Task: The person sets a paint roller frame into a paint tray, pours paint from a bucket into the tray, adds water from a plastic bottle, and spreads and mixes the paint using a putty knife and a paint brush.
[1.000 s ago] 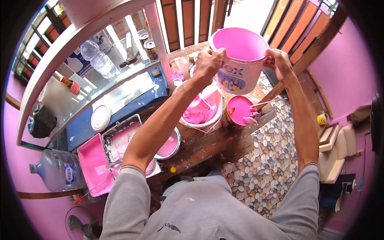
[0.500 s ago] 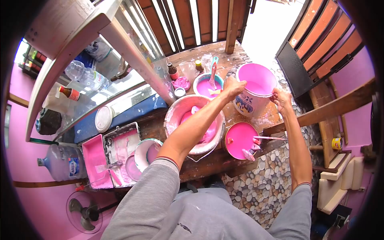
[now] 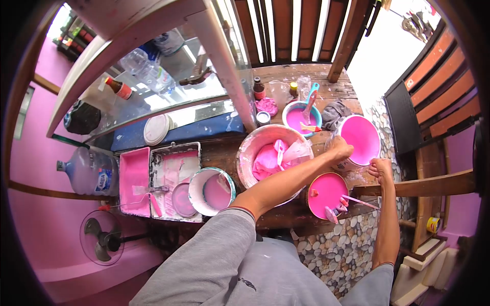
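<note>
A large white bucket (image 3: 378, 136) with pink paint coating its inside stands at the right end of the wooden table. My left hand (image 3: 341, 149) is closed on the near left of its rim. At the near right edge, my right hand (image 3: 381, 169) is closed on the rim too. Just below my hands sits a round can of bright pink paint (image 3: 322, 191) with sticks and paint-smeared brushes leaning in it. Left of my forearm, a wide paint-smeared tub (image 3: 247, 153) holds a pink plastic bag (image 3: 268, 159).
A teal-rimmed pail (image 3: 294, 118) holds pink paint and brushes; a grey cloth (image 3: 334, 113) lies beside it. To the left are a white pail (image 3: 196, 191), paint trays (image 3: 135, 176) and a glass cabinet (image 3: 214, 66). A wooden rail (image 3: 429, 187) runs at the right.
The view has swung left, so everything sits further right. The bucket's mouth faces me more, and its printed label is mostly hidden. Both hands are now on the near side of its rim.
</note>
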{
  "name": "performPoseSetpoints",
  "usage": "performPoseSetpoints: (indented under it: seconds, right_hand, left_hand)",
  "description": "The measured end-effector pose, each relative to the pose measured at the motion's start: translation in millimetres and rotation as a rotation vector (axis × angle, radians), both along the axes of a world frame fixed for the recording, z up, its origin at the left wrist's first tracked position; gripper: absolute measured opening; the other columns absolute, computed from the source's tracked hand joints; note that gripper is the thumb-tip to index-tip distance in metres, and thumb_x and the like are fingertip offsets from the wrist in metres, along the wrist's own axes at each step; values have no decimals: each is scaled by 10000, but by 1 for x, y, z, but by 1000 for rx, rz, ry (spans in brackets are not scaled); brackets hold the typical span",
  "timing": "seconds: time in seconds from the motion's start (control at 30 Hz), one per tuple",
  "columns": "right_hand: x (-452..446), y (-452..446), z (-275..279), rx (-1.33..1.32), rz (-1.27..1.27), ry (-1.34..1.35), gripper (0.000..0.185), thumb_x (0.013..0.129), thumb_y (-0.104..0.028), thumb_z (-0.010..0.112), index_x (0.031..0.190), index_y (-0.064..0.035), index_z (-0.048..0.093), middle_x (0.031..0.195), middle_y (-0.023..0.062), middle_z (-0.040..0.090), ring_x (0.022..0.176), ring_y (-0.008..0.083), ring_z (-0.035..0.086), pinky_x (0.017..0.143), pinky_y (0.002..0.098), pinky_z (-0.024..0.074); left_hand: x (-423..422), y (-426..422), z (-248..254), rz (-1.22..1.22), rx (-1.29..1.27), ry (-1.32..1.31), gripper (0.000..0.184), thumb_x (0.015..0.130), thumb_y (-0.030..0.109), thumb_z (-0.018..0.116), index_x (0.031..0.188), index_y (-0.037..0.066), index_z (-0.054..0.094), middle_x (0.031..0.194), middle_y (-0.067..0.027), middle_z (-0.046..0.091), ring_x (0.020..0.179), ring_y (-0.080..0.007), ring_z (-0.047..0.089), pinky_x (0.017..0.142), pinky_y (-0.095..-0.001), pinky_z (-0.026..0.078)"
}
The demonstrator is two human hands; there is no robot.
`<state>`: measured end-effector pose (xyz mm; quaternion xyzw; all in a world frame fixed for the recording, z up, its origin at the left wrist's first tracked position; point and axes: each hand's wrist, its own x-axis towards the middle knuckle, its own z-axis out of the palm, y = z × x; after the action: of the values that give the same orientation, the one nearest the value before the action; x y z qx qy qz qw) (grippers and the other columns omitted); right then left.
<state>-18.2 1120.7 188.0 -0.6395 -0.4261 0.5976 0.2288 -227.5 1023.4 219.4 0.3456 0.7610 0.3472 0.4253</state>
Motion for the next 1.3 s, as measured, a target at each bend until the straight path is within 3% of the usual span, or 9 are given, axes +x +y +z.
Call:
performPoseSetpoints:
  seconds: [0.1, 0.17, 0.27, 0.37, 0.47, 0.67, 0.8, 1.03, 1.3]
  right_hand:
    - [-5, 9, -1, -28, 156, -257, 126, 729, -62, 627, 809, 21, 576, 695, 122, 584, 662, 245, 634, 589, 377, 547]
    - [-20, -6, 19, 584, 286, -1027, 341, 736, -146, 672, 1012, 45, 609, 851, 200, 650, 846, 330, 651, 720, 408, 518]
    - [-61, -54, 66, 780, 304, -888, 576, 720, -226, 711, 1197, 52, 548, 1010, 223, 644, 964, 377, 617, 851, 432, 469]
    - [-98, -100, 77, 967, 371, -663, 507, 769, -219, 696, 1183, 41, 562, 1006, 206, 642, 908, 320, 638, 809, 406, 495]
    - [-163, -177, 108, 1018, 534, -318, 433, 790, -187, 687, 1156, 22, 587, 1005, 173, 643, 876, 263, 637, 796, 374, 500]
    - [-337, -287, 150, 1193, 882, 23, 566, 753, -334, 743, 1158, 27, 580, 1010, 151, 638, 923, 251, 629, 810, 365, 496]
    - [-470, -290, 159, 1101, 904, 8, 871, 713, -489, 753, 1312, 63, 443, 1191, 227, 585, 1097, 301, 580, 926, 371, 462]
    - [-596, -293, 192, 1015, 678, 51, 1228, 534, -534, 852, 1394, 100, 247, 1322, 303, 427, 1200, 325, 490, 1006, 365, 404]
    - [-642, -293, 179, 1201, 455, 166, 1002, 571, -435, 866, 1277, 107, 406, 1182, 256, 558, 1097, 327, 558, 961, 346, 426]
  left_hand:
    - [0, -28, 41, 0, 196, -100, 487, 707, 289, 647, 994, -103, 607, 974, -279, 638, 903, -337, 645, 810, -410, 515]
    - [4, -56, 66, 43, 274, -81, 686, 706, 255, 642, 1223, -128, 404, 1138, -313, 548, 1025, -377, 585, 928, -422, 454]
    - [-21, -130, 99, -234, 492, -382, 554, 785, 206, 671, 1220, -66, 463, 1151, -228, 574, 982, -252, 612, 864, -357, 493]
    - [-66, -235, 112, -504, 507, -785, 484, 847, 173, 671, 1245, -29, 483, 1176, -141, 586, 998, -201, 597, 865, -330, 494]
    - [-114, -359, 111, -423, 271, -1003, 529, 831, 163, 703, 1290, 24, 481, 1118, -113, 610, 974, -147, 592, 848, -296, 498]
    - [-166, -595, 75, 196, 241, -895, 443, 840, 191, 669, 1227, 19, 537, 969, -86, 628, 791, -104, 610, 732, -237, 515]
    - [-172, -712, 70, 655, 218, -837, 316, 893, 161, 606, 1171, 14, 578, 733, 1, 587, 633, -95, 595, 647, -232, 523]
    - [-162, -826, 26, 1144, 271, -702, 277, 870, 101, 540, 1137, 30, 564, 754, 11, 575, 679, -84, 582, 662, -252, 522]
    - [-191, -839, 30, 1336, 315, -681, 302, 858, 108, 586, 1150, 45, 545, 800, 5, 589, 711, -85, 584, 694, -253, 515]
